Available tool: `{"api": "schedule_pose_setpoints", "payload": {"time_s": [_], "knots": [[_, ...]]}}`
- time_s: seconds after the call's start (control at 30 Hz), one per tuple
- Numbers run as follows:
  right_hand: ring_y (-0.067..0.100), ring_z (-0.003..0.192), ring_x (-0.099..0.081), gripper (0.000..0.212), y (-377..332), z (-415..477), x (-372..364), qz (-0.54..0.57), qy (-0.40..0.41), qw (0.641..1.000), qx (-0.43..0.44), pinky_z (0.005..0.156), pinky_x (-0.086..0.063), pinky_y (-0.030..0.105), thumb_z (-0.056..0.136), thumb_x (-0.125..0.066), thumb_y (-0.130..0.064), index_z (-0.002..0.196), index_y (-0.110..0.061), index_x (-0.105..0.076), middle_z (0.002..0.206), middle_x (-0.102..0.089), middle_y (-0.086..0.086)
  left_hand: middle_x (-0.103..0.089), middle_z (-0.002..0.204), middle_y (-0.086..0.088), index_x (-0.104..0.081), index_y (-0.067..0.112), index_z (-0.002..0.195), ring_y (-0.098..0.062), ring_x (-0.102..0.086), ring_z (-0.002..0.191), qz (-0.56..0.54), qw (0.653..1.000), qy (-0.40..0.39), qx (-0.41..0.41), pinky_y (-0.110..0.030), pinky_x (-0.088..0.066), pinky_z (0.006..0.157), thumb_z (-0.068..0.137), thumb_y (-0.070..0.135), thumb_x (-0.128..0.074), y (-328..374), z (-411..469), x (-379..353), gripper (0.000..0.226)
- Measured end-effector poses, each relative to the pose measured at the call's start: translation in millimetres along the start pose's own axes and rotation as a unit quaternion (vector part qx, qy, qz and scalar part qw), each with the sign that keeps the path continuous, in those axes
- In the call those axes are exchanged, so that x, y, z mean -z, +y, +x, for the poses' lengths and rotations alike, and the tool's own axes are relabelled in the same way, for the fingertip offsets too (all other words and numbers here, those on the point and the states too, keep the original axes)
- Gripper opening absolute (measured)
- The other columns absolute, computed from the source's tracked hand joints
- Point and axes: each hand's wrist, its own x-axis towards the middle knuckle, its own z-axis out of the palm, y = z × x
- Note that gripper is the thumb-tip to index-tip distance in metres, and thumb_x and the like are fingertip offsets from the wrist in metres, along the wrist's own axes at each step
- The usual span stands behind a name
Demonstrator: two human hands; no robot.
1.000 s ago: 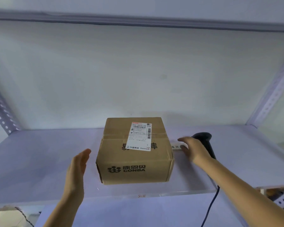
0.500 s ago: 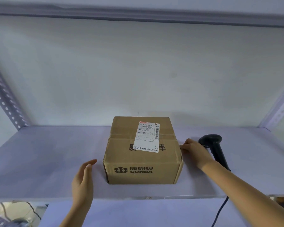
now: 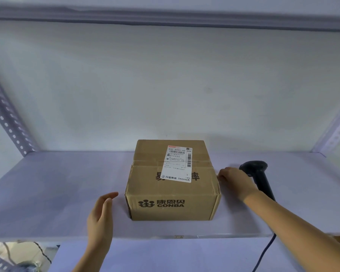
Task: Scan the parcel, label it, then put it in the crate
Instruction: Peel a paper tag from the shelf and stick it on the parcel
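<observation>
Lower left of frame: left hand (image 3: 101,216), fingers spread, holding nothing, just beside the box (image 3: 172,181). Centre: box rests on the shelf (image 3: 47,193), printed label (image 3: 178,163) on top. Right: right hand (image 3: 236,181), fingers curled at the box's edge; whether they grip anything cannot be determined. Behind it: scanner (image 3: 258,173).

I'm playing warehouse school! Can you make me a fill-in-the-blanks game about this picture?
1. The brown cardboard box sits on a pale ____.
2. The white shipping label is stuck on the box's ____ face.
3. The black handheld barcode scanner lies on the box's ____ side.
4. The left hand is ____ the box, with a gap between.

Missing words: shelf; top; right; beside
</observation>
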Motion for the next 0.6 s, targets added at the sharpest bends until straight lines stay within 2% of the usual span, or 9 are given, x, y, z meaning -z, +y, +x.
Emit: {"api": "schedule_pose_setpoints", "payload": {"time_s": [0.07, 0.13, 0.17, 0.2, 0.3, 0.43, 0.6], "knots": [[0.02, 0.081, -0.063, 0.02, -1.1, 0.0, -1.3, 0.001, 0.006, 1.0, -0.012, 0.066, -0.046, 0.027, 0.097, -0.041, -0.009, 0.085, -0.013, -0.056, 0.087, -0.062, 0.001, -0.071, 0.101, -0.007, -0.07, 0.023, 0.096, -0.031, -0.059, 0.1, 0.0, 1.0, 0.002, 0.002, -0.039, -0.044, 0.076, 0.085, 0.03, -0.041, -1.1, 0.6, 0.4, 0.031], [0.018, 0.071, -0.054, 0.03, -0.7, -0.2, -1.8, 0.024, 0.014, 0.999, -0.032, 0.055, -0.036, 0.024, 0.097, -0.041, -0.012, 0.068, -0.019, -0.041, 0.07, -0.05, -0.005, -0.071, 0.099, -0.006, -0.07, 0.023, 0.095, -0.032, -0.06, 0.099, 0.002, 1.0, 0.002, 0.004, -0.041, -0.045, 0.075, 0.088, 0.026, -0.042, -2.5, 1.3, 0.5, 0.029], [0.017, 0.069, -0.052, 0.033, -0.4, -0.8, -1.9, 0.039, 0.016, 0.998, -0.038, 0.052, -0.033, 0.023, 0.097, -0.042, -0.013, 0.066, -0.021, -0.038, 0.068, -0.048, -0.005, -0.071, 0.098, -0.005, -0.07, 0.024, 0.094, -0.032, -0.06, 0.098, 0.003, 1.0, 0.003, 0.005, -0.041, -0.045, 0.074, 0.086, 0.028, -0.042, -3.2, 1.6, 0.4, 0.029], [0.017, 0.071, -0.053, 0.03, 0.3, -1.9, -2.2, 0.051, 0.018, 0.998, -0.039, 0.054, -0.035, 0.023, 0.097, -0.043, -0.012, 0.068, -0.02, -0.041, 0.071, -0.052, -0.003, -0.071, 0.097, -0.004, -0.07, 0.025, 0.093, -0.031, -0.06, 0.098, 0.003, 1.0, 0.003, 0.007, -0.041, -0.045, 0.073, 0.084, 0.03, -0.041, -3.5, 1.8, 0.3, 0.03], [0.017, 0.078, -0.057, 0.016, 5.2, -1.7, -0.3, 0.085, 0.026, 0.996, -0.023, 0.071, -0.045, 0.028, 0.093, -0.053, -0.012, 0.08, -0.018, -0.06, 0.086, -0.065, 0.004, -0.071, 0.097, -0.002, -0.07, 0.028, 0.092, -0.029, -0.06, 0.098, 0.001, 1.0, 0.003, 0.012, -0.041, -0.045, 0.074, 0.082, 0.033, -0.041, -3.8, 2.7, 0.0, 0.031], [0.012, 0.074, -0.054, 0.021, 15.7, -0.1, 2.5, 0.176, 0.034, 0.984, -0.01, 0.071, -0.041, 0.024, 0.087, -0.067, -0.016, 0.071, -0.029, -0.061, 0.076, -0.061, -0.005, -0.071, 0.096, -0.002, -0.07, 0.029, 0.09, -0.026, -0.059, 0.092, -0.005, 1.0, 0.004, 0.01, -0.037, -0.043, 0.071, 0.08, 0.029, -0.042, -5.5, 2.9, -0.2, 0.03], [0.011, 0.073, -0.056, 0.007, 23.3, 2.1, -2.9, 0.194, 0.05, 0.98, -0.009, 0.071, -0.039, 0.022, 0.085, -0.07, -0.015, 0.081, -0.017, -0.075, 0.072, -0.06, -0.009, -0.066, 0.094, -0.007, -0.069, 0.03, 0.086, -0.017, -0.052, 0.073, 0.0, 1.0, 0.01, 0.02, -0.031, -0.037, 0.061, 0.081, 0.006, -0.04, -7.0, 3.3, -0.9, 0.038]]}}
